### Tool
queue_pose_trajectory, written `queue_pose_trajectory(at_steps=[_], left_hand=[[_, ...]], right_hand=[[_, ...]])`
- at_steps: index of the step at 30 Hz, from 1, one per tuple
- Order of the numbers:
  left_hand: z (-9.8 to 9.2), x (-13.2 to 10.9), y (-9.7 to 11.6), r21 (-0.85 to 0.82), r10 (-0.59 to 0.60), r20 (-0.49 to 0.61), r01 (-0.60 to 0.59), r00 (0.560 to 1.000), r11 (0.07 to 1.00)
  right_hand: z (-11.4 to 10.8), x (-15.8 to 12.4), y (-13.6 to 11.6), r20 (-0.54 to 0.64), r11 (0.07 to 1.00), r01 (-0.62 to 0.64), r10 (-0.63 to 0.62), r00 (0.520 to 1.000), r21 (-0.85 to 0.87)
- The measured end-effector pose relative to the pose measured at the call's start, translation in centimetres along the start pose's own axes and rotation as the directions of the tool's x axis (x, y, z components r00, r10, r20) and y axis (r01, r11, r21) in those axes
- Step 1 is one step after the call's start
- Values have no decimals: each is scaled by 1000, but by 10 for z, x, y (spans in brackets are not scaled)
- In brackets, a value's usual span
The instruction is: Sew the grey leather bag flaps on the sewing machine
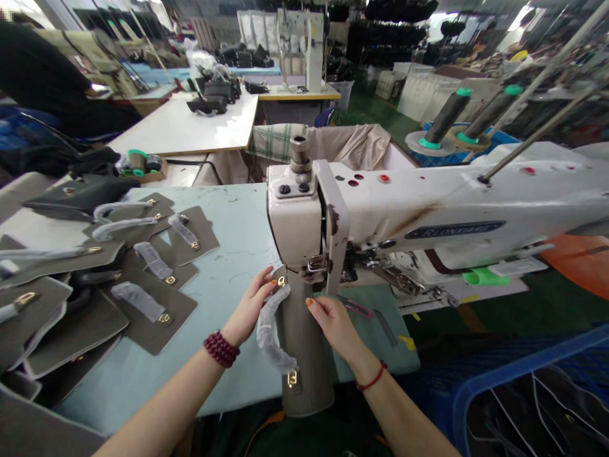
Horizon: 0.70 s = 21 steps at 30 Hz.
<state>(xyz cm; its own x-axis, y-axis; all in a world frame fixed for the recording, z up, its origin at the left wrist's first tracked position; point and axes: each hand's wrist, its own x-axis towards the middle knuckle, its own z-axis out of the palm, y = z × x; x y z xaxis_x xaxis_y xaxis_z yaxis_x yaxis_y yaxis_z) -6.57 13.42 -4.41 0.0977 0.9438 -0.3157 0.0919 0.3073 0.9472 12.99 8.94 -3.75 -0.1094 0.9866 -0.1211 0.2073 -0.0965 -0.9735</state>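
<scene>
A grey-brown bag panel (pixel 304 355) with a plastic-wrapped handle (pixel 269 336) and gold clasps lies under the head of a white sewing machine (pixel 304 222). My left hand (pixel 250 308) rests on the panel's left edge near the top clasp, fingers curled against it. On the right edge, my right hand (pixel 335 324) presses the panel with its fingers bent, just below the needle area.
A stack of similar panels with wrapped handles (pixel 137 279) covers the left of the pale blue table (pixel 228 254). Thread cones (pixel 447 117) stand behind the machine. A blue crate (pixel 523 387) sits lower right. Another person in dark clothes (pixel 42 76) is at far left.
</scene>
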Motion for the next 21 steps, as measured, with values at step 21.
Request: queue_pose_trajectory(at_steps=[21], left_hand=[[46,0,0,31,192,38,-193,981,981]], right_hand=[[-61,-90,18,-154,993,-26,8,988,-114]])
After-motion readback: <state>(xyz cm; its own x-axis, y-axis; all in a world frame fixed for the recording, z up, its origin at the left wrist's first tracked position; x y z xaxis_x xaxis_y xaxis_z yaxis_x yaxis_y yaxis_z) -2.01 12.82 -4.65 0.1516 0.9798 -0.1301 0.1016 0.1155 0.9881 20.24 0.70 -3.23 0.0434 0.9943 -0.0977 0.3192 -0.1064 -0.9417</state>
